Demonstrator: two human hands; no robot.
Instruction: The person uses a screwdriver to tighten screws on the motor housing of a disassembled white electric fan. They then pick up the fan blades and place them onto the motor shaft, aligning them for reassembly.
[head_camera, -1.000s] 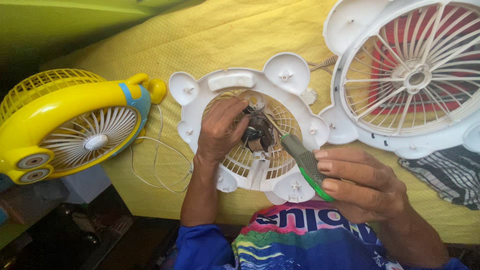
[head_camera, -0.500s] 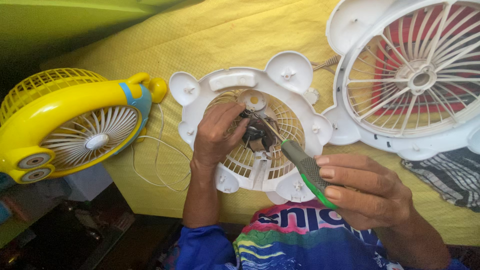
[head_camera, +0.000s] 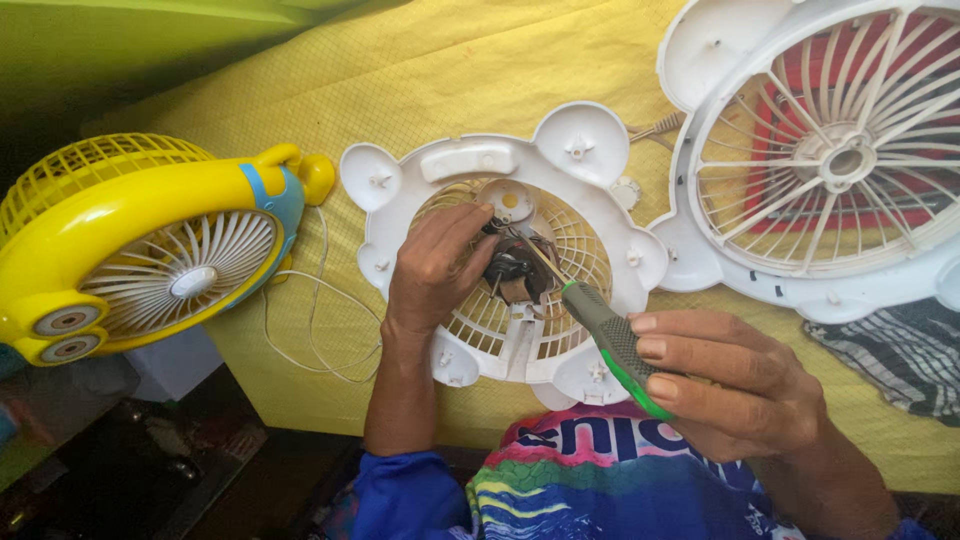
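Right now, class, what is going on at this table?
A person works on a white fan housing lying on a yellow cloth. The left hand steadies the small motor at its centre, while the right hand holds a green-handled screwdriver, tip at the motor. A yellow fan and a larger white grille lie alongside.

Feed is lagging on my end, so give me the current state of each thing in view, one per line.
Left hand: fingers on the motor.
Right hand: gripping the screwdriver.
Screwdriver: tip at the motor.
Motor: exposed, wires showing.
White housing: opened, lying flat.
Grille: detached, lying flat.
Yellow fan: assembled, lying beside.
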